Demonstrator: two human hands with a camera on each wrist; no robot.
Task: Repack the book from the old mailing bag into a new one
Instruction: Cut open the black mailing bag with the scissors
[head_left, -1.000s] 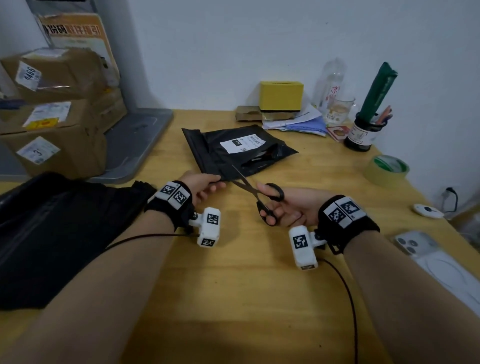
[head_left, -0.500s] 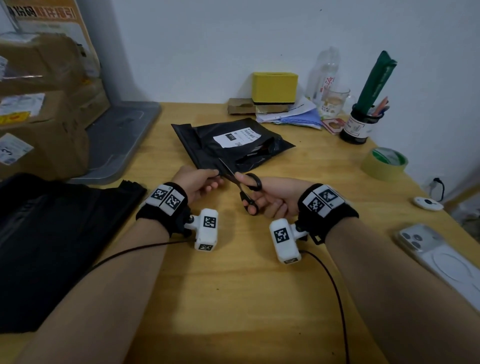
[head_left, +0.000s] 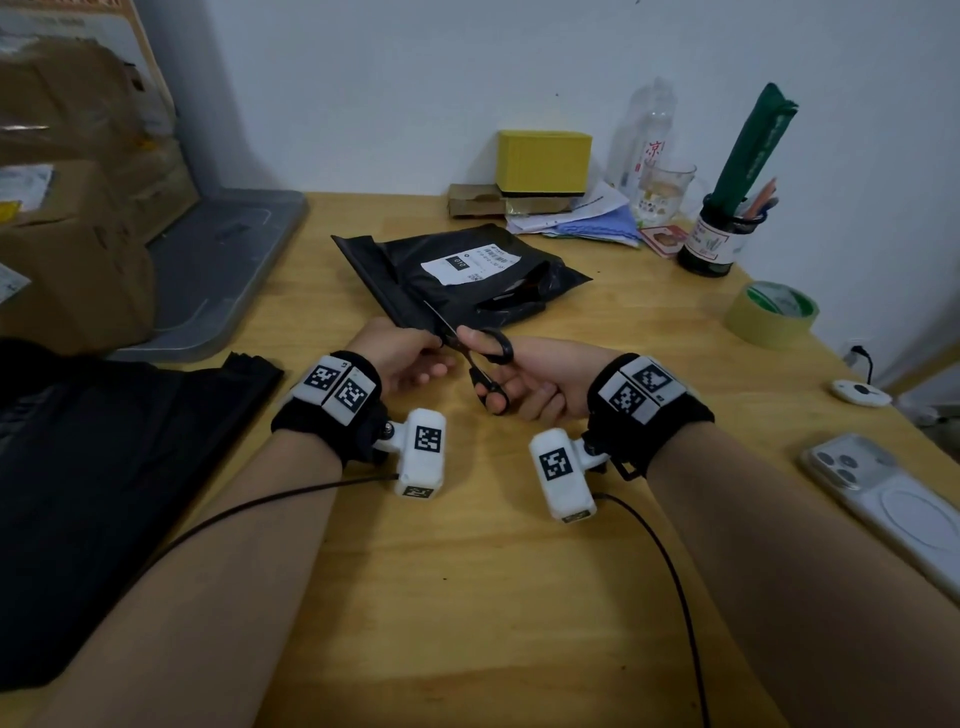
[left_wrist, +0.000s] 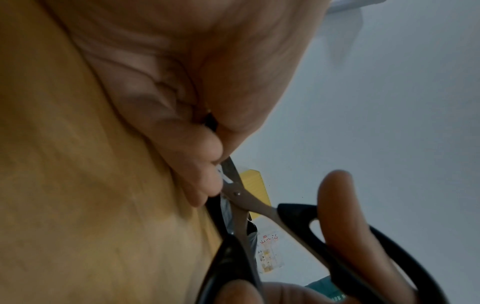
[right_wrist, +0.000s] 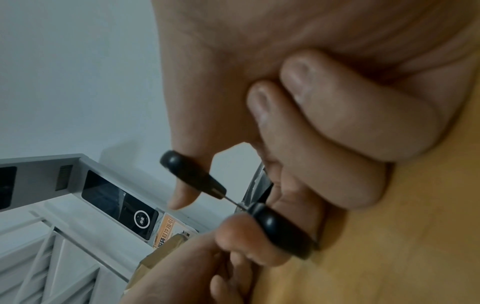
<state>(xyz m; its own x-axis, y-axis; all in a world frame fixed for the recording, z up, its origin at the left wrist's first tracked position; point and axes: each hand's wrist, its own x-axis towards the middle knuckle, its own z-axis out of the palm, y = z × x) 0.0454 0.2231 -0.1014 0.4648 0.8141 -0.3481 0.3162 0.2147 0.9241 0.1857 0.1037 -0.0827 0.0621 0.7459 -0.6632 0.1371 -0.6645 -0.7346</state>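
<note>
Black plastic of the old mailing bag (head_left: 457, 275) now meets your scissors (head_left: 467, 345): your right hand (head_left: 535, 376) has advanced them while your left hand (head_left: 400, 351) pinches the near corner, so cutting can begin.

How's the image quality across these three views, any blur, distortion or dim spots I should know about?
Head view: evenly lit and mostly sharp, wide-angle bending at the edges, the cardboard boxes at far left smeared. Left wrist view: dim and soft, the left hand fills it, though the scissors pivot is readable. Right wrist view: the right hand is close and blurry, the background tilted.
</note>
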